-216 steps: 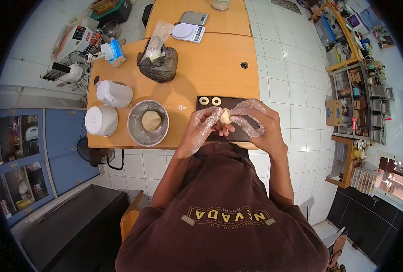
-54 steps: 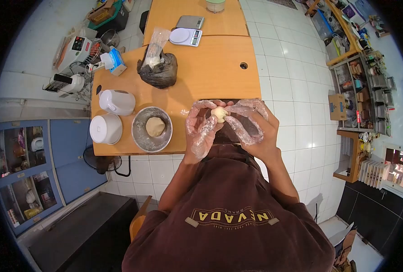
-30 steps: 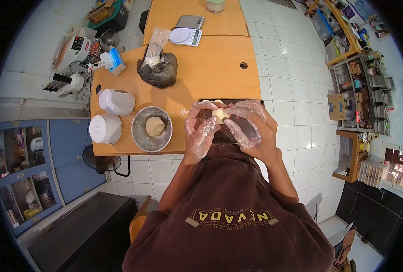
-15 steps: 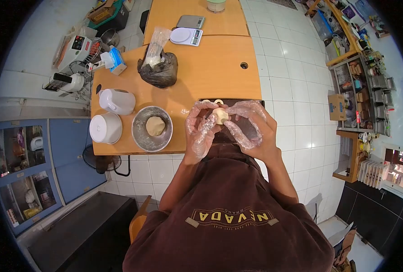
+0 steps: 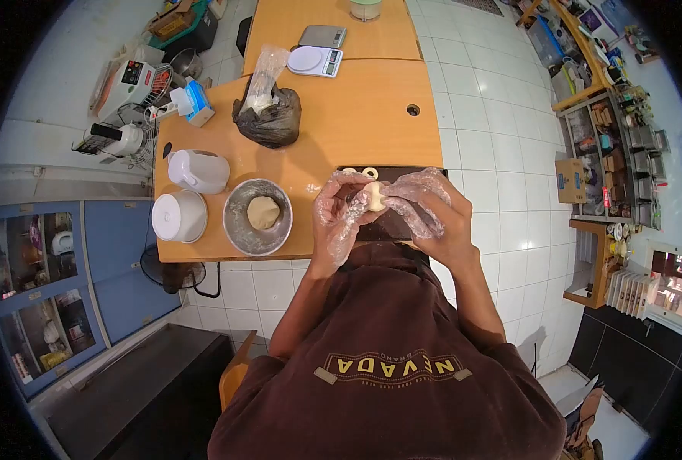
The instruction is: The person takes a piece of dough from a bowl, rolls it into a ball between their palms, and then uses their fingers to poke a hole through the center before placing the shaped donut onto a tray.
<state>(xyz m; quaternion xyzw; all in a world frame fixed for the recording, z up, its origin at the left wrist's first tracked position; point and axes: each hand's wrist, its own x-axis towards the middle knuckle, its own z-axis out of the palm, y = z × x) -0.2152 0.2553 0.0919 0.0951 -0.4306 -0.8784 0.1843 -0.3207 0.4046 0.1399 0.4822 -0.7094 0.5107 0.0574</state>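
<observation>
Between my two hands is a small pale piece of dough [image 5: 375,197], held up over a dark baking tray [image 5: 391,228]. My left hand [image 5: 342,217], in a floury clear plastic glove, pinches the dough from the left with thumb and fingers. From the right, my right hand [image 5: 427,205], gloved the same way, presses its fingertips on the dough. Just beyond, a small dough ring [image 5: 370,173] lies on the tray's far side, with another piece partly hidden by my left fingers. A metal bowl [image 5: 235,234] to the left holds a larger dough ball [image 5: 263,213].
Left of the bowl stand a white lidded tub [image 5: 178,217] and a white pitcher [image 5: 198,171]. Farther back on the wooden table [image 5: 356,107] are a black plastic bag [image 5: 273,123], a white kitchen scale [image 5: 314,62] and a blue carton [image 5: 197,102].
My right fingers have drawn closer together around the dough, and the piece has turned and shifted slightly right. The ring behind it shows more fully. My left hand stays nearly in place.
</observation>
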